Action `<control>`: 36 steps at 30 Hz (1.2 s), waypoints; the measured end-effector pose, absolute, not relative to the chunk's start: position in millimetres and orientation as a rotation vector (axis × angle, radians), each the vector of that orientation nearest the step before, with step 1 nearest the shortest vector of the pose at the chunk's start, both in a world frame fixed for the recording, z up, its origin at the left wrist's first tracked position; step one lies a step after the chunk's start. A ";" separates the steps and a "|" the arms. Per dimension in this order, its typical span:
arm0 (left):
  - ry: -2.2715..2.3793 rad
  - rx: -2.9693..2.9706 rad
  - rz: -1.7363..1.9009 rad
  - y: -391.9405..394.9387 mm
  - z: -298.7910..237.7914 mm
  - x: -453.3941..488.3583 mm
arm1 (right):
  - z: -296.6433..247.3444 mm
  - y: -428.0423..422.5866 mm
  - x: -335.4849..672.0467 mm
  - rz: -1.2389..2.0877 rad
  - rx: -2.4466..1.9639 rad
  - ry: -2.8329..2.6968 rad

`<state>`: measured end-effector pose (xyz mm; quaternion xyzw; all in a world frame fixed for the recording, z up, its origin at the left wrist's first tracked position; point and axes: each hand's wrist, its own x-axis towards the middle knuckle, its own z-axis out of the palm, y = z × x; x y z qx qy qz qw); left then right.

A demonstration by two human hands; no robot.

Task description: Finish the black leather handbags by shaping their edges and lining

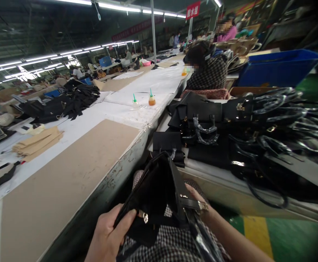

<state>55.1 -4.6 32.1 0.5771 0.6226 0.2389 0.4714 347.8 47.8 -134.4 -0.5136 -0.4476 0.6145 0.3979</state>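
A black handbag (178, 182) rests over my lap, its mouth facing up and showing a dark lining. My left hand (111, 227) pinches the bag's left edge between thumb and fingers, beside a metal zipper pull (144, 216). On the other side, my right hand (198, 200) grips the bag's right panel near a gold-coloured buckle; part of its fingers is hidden behind the bag. A plastic-wrapped handle (202, 236) hangs from the right panel toward me.
Several black handbags (205, 112) with wrapped handles lie piled on the right-hand bench. Along the left runs a long white table (91, 114) with a brown board (74, 178) and two small bottles (151, 100). A blue bin (273, 71) and a seated person (206, 69) are farther off.
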 end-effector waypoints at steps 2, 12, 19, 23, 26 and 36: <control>1.595 1.489 0.584 -9.2 44.1 44.6 | -132.0 65.8 358.0 1.562 -1.307 -1.107; 1.435 1.418 0.409 -0.1 8.1 36.5 | -24.2 128.5 306.1 1.043 -0.645 -2.163; 1.507 1.378 0.450 -5.1 4.7 9.2 | -43.0 165.0 263.5 1.236 -0.457 -2.351; 1.651 1.231 0.603 -8.4 -9.9 -6.8 | -52.3 171.6 251.0 1.513 -0.501 -2.149; 1.727 1.176 0.727 -8.7 -22.7 -11.7 | -63.1 168.5 239.4 1.521 -0.642 -2.019; 1.837 1.457 0.839 -0.1 -40.0 -8.7 | -79.9 147.8 217.2 1.154 -1.058 -1.935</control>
